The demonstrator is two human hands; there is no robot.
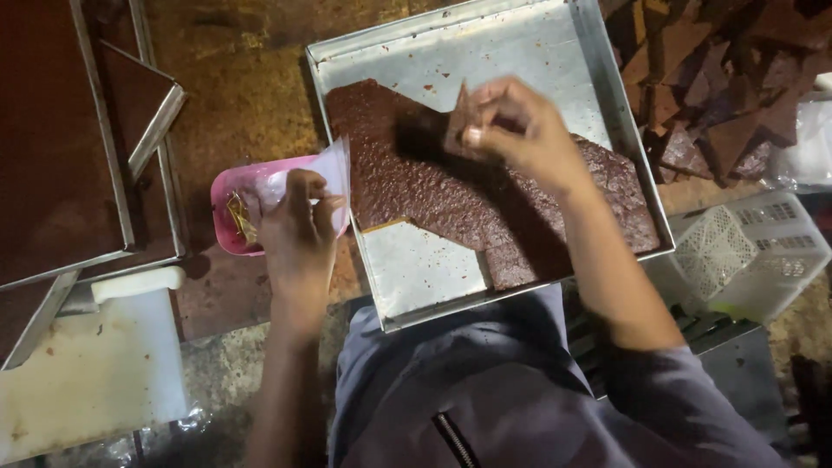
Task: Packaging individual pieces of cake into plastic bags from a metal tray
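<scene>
Pinched between right hand (520, 130) fingertips: a thin brown piece (459, 121), raised above the brown slab (459, 195) in the metal tray (598, 78), centre frame. Left hand (299, 230), centre left, is closed on a clear bag (325, 173) over a pink bowl (230, 186). White basket (754, 251) sits at right.

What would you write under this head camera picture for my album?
Right hand lifts a brown piece from the slab in a metal tray; left hand holds a clear bag.
</scene>
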